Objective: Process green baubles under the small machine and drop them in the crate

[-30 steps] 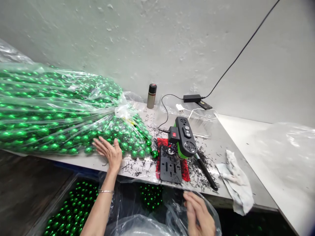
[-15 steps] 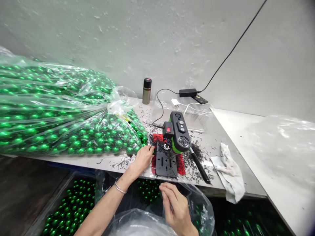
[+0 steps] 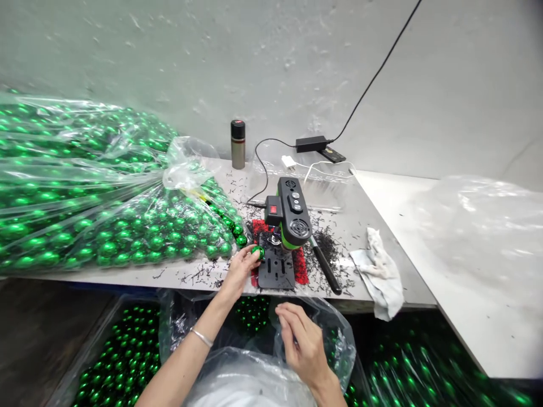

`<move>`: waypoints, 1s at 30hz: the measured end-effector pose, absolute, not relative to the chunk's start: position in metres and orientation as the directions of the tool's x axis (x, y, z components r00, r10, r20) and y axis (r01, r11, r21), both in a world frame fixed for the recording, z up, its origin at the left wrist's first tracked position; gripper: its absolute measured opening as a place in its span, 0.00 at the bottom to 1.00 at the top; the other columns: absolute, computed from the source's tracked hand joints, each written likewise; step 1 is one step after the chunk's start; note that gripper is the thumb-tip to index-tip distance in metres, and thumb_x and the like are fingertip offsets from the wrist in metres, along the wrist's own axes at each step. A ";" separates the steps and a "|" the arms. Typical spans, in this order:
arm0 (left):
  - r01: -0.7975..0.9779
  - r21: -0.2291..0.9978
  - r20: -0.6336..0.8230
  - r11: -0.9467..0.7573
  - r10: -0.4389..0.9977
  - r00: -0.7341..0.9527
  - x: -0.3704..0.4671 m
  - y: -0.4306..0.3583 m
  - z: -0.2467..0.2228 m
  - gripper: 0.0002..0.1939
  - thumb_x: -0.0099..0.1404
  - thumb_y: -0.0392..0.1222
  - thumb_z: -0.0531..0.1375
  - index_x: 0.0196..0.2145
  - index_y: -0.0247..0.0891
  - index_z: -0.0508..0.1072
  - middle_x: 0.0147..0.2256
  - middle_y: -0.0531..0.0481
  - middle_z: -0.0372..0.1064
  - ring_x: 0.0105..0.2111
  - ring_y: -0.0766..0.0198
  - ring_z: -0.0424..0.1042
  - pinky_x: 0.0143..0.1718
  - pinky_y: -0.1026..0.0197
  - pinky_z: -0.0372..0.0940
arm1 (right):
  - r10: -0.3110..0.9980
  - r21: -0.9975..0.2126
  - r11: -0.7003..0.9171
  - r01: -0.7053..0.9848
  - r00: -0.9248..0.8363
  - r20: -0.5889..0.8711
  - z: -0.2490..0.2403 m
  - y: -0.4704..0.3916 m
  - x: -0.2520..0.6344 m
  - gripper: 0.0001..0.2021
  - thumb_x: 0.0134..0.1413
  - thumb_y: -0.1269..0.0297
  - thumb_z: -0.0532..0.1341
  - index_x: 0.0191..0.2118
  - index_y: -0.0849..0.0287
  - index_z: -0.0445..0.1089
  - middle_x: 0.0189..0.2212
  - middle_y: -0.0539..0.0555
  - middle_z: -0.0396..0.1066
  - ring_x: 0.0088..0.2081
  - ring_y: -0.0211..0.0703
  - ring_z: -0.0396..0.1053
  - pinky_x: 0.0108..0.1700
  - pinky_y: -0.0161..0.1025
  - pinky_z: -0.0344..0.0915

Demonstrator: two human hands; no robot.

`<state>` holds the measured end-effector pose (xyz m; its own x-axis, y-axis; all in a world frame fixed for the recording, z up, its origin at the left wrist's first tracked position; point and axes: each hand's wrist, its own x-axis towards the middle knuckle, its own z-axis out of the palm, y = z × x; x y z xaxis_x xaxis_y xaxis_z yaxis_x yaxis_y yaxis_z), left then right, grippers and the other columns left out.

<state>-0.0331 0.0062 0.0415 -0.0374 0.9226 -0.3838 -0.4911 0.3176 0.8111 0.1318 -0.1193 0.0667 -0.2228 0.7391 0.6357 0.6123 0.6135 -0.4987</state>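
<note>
My left hand (image 3: 240,272) grips a shiny green ball (image 3: 258,252) in its fingertips, at the left edge of a slotted black plate (image 3: 276,270). Over the plate's far end stands a small black and green machine (image 3: 293,212) with a red switch. A clear bag of green balls (image 3: 127,232) lies left of that hand, its opening near the plate. My right hand (image 3: 303,342) hovers below the table edge, fingers pressed together against the thumb. Whatever it may hold is hidden.
Black scraps (image 3: 324,251) litter the tabletop around the red mat (image 3: 300,265). A black-handled tool (image 3: 326,268) and a crumpled cloth (image 3: 379,274) lie to the right. Behind are a bottle (image 3: 238,150) and a power adapter (image 3: 311,143). An open plastic bag (image 3: 339,339) hangs below the edge.
My left hand now shows a green ball in its fingers beside the plate; before, it reached at the bag's opening. My right hand keeps its closed pose. The camera view has shifted slightly.
</note>
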 end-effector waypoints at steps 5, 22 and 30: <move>-0.135 0.985 -0.118 0.106 0.990 -0.081 -0.013 0.006 0.029 0.21 0.55 0.47 0.70 0.44 0.37 0.74 0.40 0.45 0.78 0.42 0.57 0.77 0.50 0.53 0.69 | 0.750 -0.510 0.594 0.622 -0.199 0.631 0.063 -0.125 0.135 0.13 0.60 0.80 0.54 0.45 0.63 0.70 0.36 0.59 0.76 0.39 0.41 0.77 0.39 0.34 0.77; 0.593 0.699 0.426 -0.400 0.899 0.104 -0.002 -0.003 0.005 0.15 0.66 0.44 0.65 0.50 0.41 0.77 0.47 0.42 0.79 0.48 0.51 0.75 0.58 0.42 0.59 | 0.585 -0.483 0.542 0.687 0.104 0.804 0.095 -0.090 0.179 0.26 0.60 0.71 0.61 0.63 0.58 0.62 0.51 0.64 0.69 0.40 0.41 0.74 0.32 0.36 0.77; 0.568 0.747 0.359 -0.346 0.929 0.094 -0.001 -0.002 0.009 0.15 0.66 0.46 0.65 0.49 0.43 0.78 0.47 0.44 0.79 0.49 0.51 0.74 0.58 0.43 0.59 | 0.485 -0.365 0.785 0.501 -0.129 0.865 0.143 -0.035 0.155 0.07 0.64 0.68 0.57 0.45 0.59 0.70 0.34 0.56 0.75 0.38 0.42 0.74 0.35 0.38 0.73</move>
